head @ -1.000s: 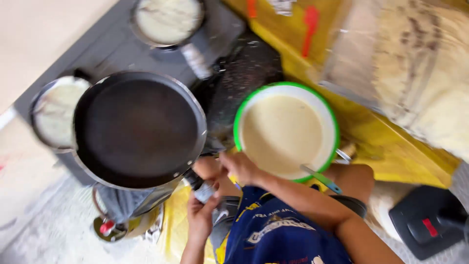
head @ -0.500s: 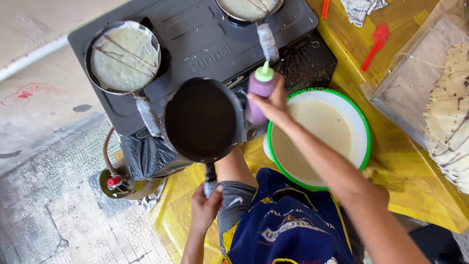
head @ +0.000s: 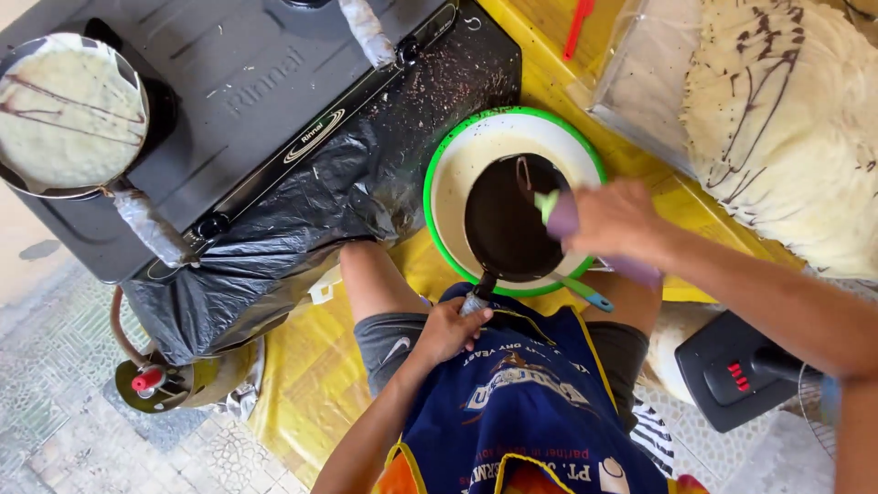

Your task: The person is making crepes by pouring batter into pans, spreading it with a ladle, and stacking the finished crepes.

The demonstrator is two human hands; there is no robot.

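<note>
My left hand (head: 450,331) grips the handle of the small dark frying pan (head: 514,218), holding it over the green-rimmed batter bowl (head: 457,169) so drips fall back in. My right hand (head: 615,220) is closed around a purple squeeze bottle (head: 560,215), green nozzle pointing into the pan. A second pan with batter (head: 69,114) sits on the gas stove (head: 265,87).

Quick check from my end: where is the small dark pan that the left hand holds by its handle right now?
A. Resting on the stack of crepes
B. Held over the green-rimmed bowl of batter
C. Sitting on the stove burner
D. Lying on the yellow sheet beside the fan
B: the left hand grips the handle, and the dark pan sits over the green-rimmed bowl, with pale batter visible around it.
</note>
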